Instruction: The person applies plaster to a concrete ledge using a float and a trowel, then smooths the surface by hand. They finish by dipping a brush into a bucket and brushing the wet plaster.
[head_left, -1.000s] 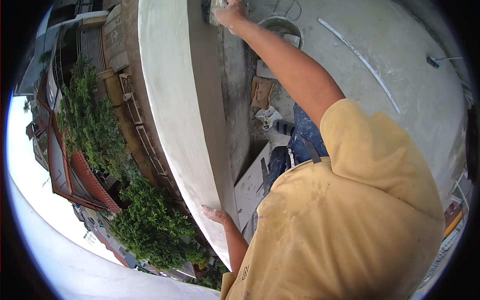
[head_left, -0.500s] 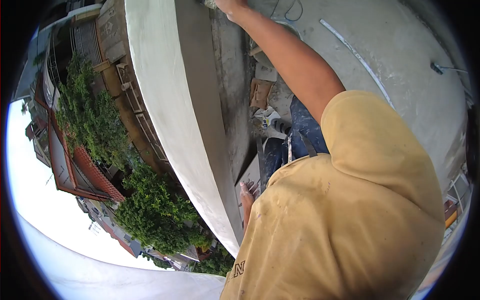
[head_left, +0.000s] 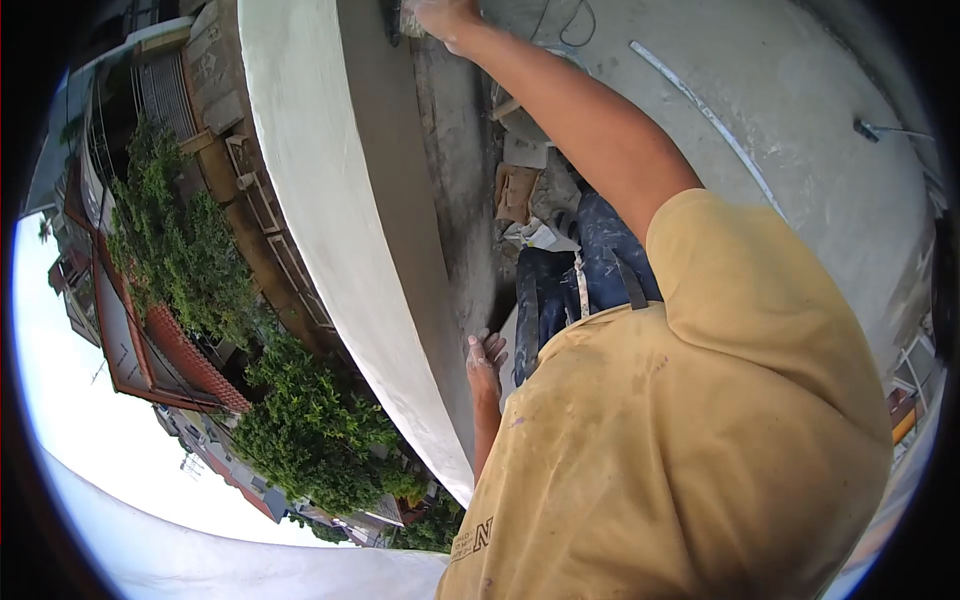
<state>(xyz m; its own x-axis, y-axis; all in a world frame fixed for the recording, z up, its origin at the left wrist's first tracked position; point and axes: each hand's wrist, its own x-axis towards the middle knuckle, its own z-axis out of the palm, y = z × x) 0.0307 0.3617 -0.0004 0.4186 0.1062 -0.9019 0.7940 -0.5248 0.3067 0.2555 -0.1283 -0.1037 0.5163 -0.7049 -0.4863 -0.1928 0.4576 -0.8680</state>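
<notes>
My right hand [head_left: 447,20] reaches out at the top edge of the head view, closed around a pale, block-like tool [head_left: 410,18] partly cut off by the frame. The tool is close against the shaded inner side of a smooth grey parapet wall [head_left: 395,180]. Lower down, my left hand [head_left: 486,352] is beside the same wall with its fingers apart and nothing in them. Pale dust coats its fingertips. My trousers, splashed with pale spots, show between the two arms.
Brown paper bag [head_left: 516,192] and crumpled white packaging [head_left: 540,236] lie on the floor by the wall's foot. A long pale straightedge [head_left: 705,112] and a dark-headed tool [head_left: 868,130] rest on the concrete. Beyond the wall are trees [head_left: 310,425] and roofs [head_left: 185,350].
My left hand has moved up along the wall and shows more of its fingers and forearm. My right hand has shifted slightly left and down in view, with more of its tool visible.
</notes>
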